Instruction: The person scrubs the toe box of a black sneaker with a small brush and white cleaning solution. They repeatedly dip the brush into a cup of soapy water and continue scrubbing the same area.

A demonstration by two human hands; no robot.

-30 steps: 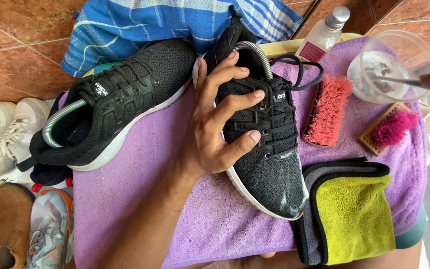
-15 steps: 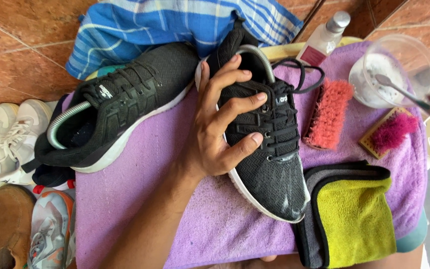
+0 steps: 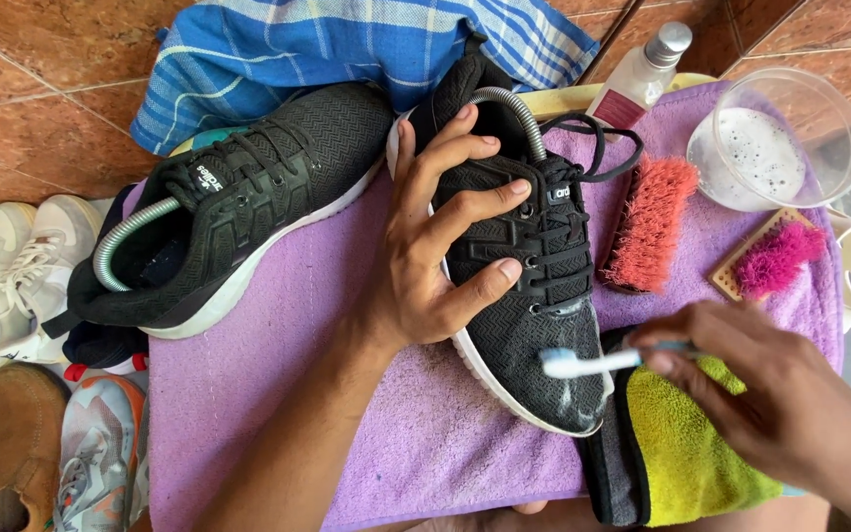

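Observation:
My left hand (image 3: 445, 246) grips a black knit sneaker (image 3: 534, 325) across its laces, holding it down on a purple towel (image 3: 278, 394). The shoe's toe points toward me and shows white foam. My right hand (image 3: 770, 404) holds a small white toothbrush (image 3: 583, 362), its bristles touching the toe of that sneaker. A second black sneaker (image 3: 238, 217) lies on its side to the left, on the same towel.
A coral brush (image 3: 650, 222), a pink wooden-backed brush (image 3: 770, 261) and a clear bowl of foamy liquid (image 3: 775, 138) sit at right. A small bottle (image 3: 642, 74) stands behind. A yellow-green cloth (image 3: 682, 453) lies under my right hand. Other shoes (image 3: 12, 394) crowd the left floor.
My right hand has come from the bowl at the right edge down to the sneaker's toe with the toothbrush. My left hand stays on the laces.

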